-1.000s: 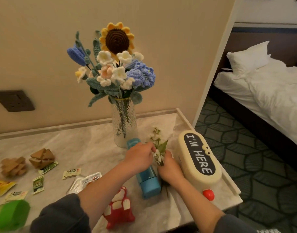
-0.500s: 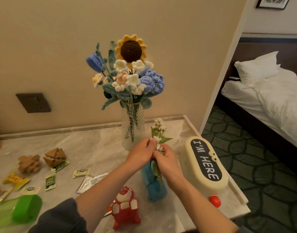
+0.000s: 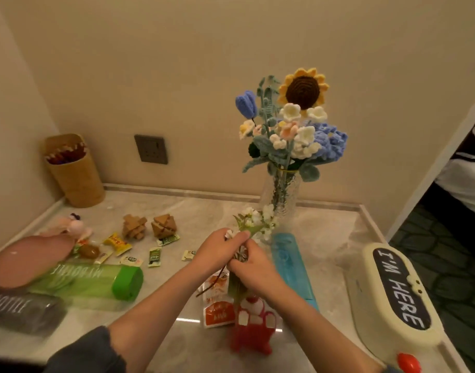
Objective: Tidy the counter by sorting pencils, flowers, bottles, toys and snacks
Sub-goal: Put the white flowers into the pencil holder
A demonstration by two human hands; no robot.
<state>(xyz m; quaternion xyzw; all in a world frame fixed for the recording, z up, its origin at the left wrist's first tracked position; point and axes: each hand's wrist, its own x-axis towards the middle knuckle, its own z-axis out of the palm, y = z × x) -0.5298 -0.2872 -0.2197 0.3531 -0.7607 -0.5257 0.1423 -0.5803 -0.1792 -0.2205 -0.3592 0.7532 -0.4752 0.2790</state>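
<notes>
White flower sprig (image 3: 253,221) is held in both hands, the left hand (image 3: 220,250) pinching near the blossoms and the right hand (image 3: 253,267) with fingers curled round the stems (glass vase (image 3: 279,195) just behind).

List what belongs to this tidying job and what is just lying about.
Job: white flower sprig, held by left hand and right hand; vase; pencil cup; green bottle; wooden puzzles; red toy; snack sachets.
Lying about: cream box; wall socket.
</notes>
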